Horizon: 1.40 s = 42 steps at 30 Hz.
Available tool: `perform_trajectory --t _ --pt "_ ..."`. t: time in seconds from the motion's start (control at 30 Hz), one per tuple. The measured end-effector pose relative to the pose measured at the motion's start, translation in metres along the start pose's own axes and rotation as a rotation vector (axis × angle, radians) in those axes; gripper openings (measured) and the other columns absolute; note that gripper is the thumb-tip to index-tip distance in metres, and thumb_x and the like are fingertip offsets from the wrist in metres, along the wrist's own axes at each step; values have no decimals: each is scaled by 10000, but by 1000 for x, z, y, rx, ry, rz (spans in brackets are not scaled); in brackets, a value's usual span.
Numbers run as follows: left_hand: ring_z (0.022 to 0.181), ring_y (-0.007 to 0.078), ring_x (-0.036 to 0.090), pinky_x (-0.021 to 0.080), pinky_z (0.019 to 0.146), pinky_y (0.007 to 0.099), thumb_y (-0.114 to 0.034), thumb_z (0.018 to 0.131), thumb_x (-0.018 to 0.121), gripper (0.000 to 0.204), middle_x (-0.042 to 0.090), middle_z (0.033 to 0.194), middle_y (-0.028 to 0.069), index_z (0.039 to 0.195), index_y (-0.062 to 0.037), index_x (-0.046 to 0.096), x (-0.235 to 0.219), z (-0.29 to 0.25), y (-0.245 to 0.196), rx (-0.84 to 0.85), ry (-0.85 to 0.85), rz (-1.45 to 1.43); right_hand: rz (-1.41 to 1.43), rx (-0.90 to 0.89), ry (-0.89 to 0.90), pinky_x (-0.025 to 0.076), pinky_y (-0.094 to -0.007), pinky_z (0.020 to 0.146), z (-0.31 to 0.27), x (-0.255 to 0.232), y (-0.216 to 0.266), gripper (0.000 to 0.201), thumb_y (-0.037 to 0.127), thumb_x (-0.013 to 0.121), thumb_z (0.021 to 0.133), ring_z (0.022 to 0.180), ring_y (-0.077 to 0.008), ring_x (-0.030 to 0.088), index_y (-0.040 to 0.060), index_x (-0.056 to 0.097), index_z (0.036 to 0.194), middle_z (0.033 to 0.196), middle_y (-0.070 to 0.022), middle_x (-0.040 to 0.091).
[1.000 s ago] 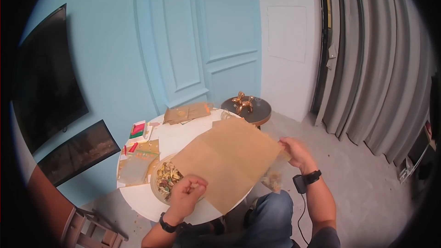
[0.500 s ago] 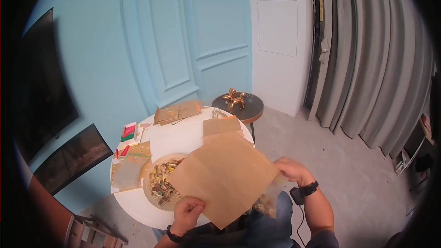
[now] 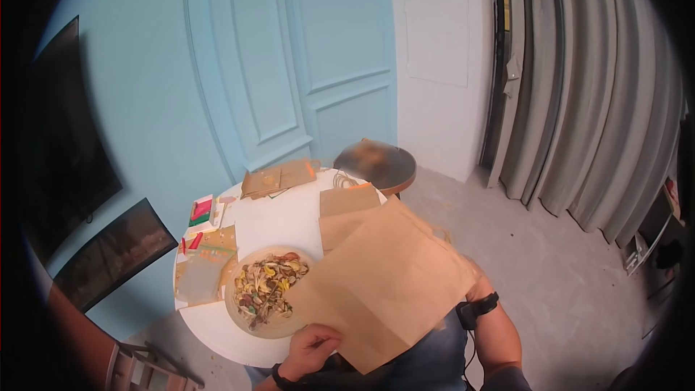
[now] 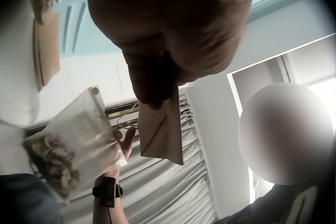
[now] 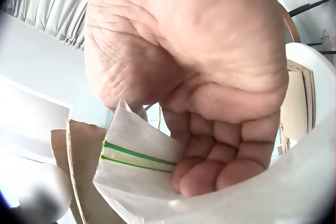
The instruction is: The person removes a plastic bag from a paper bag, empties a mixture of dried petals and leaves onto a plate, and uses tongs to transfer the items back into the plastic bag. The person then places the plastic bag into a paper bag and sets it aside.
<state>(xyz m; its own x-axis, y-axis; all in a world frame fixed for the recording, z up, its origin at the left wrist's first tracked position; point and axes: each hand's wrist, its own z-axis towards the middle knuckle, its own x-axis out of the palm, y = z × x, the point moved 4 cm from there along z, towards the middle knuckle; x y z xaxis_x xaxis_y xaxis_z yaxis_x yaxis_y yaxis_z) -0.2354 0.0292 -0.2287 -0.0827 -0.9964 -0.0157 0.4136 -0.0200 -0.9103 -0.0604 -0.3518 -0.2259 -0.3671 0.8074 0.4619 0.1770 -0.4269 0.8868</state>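
Note:
A large brown paper bag (image 3: 384,282) is held tilted above my lap, over the table's near right side. My left hand (image 3: 311,351) pinches its lower left edge. My right hand (image 3: 481,289), partly hidden behind the bag's right end in the head view, grips a clear zip-lock bag (image 5: 139,182) near its green-striped seal, with fingers curled. Brownish dried pieces fill the lower part of the zip-lock bag in the left wrist view, where it hangs beside the paper bag (image 4: 161,132). The paper bag hides the zip-lock bag in the head view.
On the white round table (image 3: 271,219), a shallow bowl (image 3: 235,315) holds mixed dried pieces. Folded paper bags (image 3: 282,177) lie at the back, and another paper bag (image 3: 347,206) lies at the right. A small box (image 3: 204,210) stands left. Beyond is a dark side table (image 3: 402,163).
The paper bag has shifted right and down, uncovering more of the bowl. My left hand has moved down and right with it. My right hand has moved slightly right and is now more covered.

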Motion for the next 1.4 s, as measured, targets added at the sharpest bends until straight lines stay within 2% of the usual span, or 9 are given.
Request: perform_trajectory --t 0.13,0.27,0.43,0.63,0.87,0.93,1.13,1.2,1.4 --pt "892 152 795 639 812 308 6 1045 813 132 844 1106 101 1176 0 799 9 -1 18 -55 61 64 -175 -15 -160 620 -367 1067 -11 19 19 464 296 691 1162 1204 -171 771 -23 703 1498 1412 -111 790" --pt "906 181 806 633 813 317 -27 1046 817 130 844 1103 111 1175 -15 819 8 -2 28 -16 75 141 476 203 -76 643 -385 1029 -5 25 15 422 249 640 1179 1146 -206 803 -39 710 1479 1338 -133 819" --pt "911 211 813 629 823 323 -65 1056 812 164 841 1089 127 1217 -31 819 2 -4 27 -13 76 183 249 80 153 646 -372 939 -2 6 9 348 179 729 1124 1042 -201 806 -38 753 1395 1219 -128 828" --pt "983 344 816 660 806 404 -216 1040 855 472 824 1161 181 1454 -41 712 15 37 -56 -205 404 892 9 128 -158 611 -341 858 -14 53 40 242 110 852 1029 940 -147 758 -28 806 1223 1047 -54 798" --pt "916 315 801 643 730 399 -353 1003 874 756 728 1475 156 1623 -40 572 52 102 -131 525 188 803 -836 -36 392 497 -372 733 -12 122 62 189 145 781 1085 830 -106 610 -40 787 1046 881 -36 734" --pt "923 320 793 638 734 398 -403 1000 867 794 719 1475 144 1638 -46 558 64 114 -141 500 301 843 -961 -553 529 476 -371 701 -15 147 71 216 146 757 1093 788 -100 555 -53 776 1013 809 -57 690" --pt "808 344 756 587 674 425 -393 1024 815 376 769 1065 146 1120 -30 788 40 103 -135 616 200 779 -818 -18 166 475 -359 672 -31 110 67 261 150 708 1106 740 -109 503 -57 776 962 762 10 694" --pt "727 323 738 567 619 415 -451 1085 735 501 746 904 145 813 -31 715 8 82 -124 697 -243 619 -673 30 12 475 -349 666 -34 100 67 277 155 700 1108 731 -113 499 -62 763 949 762 49 672" --pt "629 293 623 480 578 385 -444 1074 722 535 671 827 136 743 -31 643 3 91 -129 608 -118 545 -800 -4 5 464 -333 656 -38 98 64 322 200 704 1114 708 -118 468 -76 746 953 730 50 591"
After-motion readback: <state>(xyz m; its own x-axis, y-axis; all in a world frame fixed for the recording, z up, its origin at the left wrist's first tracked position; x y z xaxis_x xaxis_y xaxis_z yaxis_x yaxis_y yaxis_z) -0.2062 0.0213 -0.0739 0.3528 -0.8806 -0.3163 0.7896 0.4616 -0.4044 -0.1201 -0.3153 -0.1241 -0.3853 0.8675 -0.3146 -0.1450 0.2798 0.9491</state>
